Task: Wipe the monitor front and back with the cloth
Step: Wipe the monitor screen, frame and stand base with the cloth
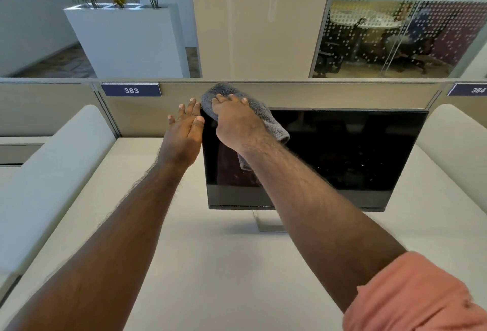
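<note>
In the head view, the monitor (342, 156) stood upright on its thin stand (266, 221) at the far middle of the pale desk (210, 264), its dark screen facing the person and its back close to the partition (329, 94) bearing the 383 label (131, 90). The right hand (234, 122) pressed the grey cloth (266, 117) against the screen's upper left corner, fingers spread nearly flat over the fabric, with loose folds trailing down the glass below the wrist. The left hand (185, 130) was open, fingers straight and together, its palm set against the monitor's left edge and holding nothing.

The cloth looked soft and limp, likely to bunch unless kept under a flat palm. The monitor seemed light and top-heavy on that narrow stand, and the glossy screen probably marks easily; bracing it by the bezel edge, not the glass, appeared the safest hold, especially when reaching round to the back.
</note>
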### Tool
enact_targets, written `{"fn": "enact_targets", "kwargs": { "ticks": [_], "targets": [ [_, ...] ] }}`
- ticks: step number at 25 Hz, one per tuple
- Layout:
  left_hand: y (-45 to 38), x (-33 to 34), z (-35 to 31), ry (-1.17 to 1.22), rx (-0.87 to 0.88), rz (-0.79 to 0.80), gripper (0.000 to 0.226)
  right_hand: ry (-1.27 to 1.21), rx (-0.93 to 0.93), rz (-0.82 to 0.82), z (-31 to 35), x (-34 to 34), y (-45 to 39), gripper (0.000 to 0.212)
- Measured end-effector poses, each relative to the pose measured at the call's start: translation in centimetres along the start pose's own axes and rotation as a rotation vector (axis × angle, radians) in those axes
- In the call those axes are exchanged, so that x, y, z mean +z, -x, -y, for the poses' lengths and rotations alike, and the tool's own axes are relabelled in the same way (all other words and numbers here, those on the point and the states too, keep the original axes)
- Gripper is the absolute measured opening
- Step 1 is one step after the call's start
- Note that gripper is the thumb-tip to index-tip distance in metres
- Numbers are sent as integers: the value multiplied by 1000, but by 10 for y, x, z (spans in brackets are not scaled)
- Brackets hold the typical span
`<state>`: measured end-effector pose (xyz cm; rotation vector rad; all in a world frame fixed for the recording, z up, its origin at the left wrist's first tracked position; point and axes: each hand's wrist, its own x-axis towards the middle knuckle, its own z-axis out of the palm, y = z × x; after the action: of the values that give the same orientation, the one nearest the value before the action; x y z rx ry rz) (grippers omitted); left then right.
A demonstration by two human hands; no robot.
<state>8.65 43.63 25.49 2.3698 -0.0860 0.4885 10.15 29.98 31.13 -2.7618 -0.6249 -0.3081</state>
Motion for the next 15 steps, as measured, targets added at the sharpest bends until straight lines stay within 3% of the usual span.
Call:
{"fn": "enact_targets", "kwargs": {
  "ticks": [5,11,13,15],
  "targets": [
    [-4,4,-11,-106,28,-6,60,31,109,-66,-53,-16,25,69],
    [-6,11,-19,-332,69,9,59,56,528,-137,-139,-50,68,68],
    [-7,14,-22,-382,85,14,59,77,519,-145,-129,-45,59,64],
    [-8,20,-29,-401,106,29,61,46,377,-126,-105,-30,51,71]
  ]
}}
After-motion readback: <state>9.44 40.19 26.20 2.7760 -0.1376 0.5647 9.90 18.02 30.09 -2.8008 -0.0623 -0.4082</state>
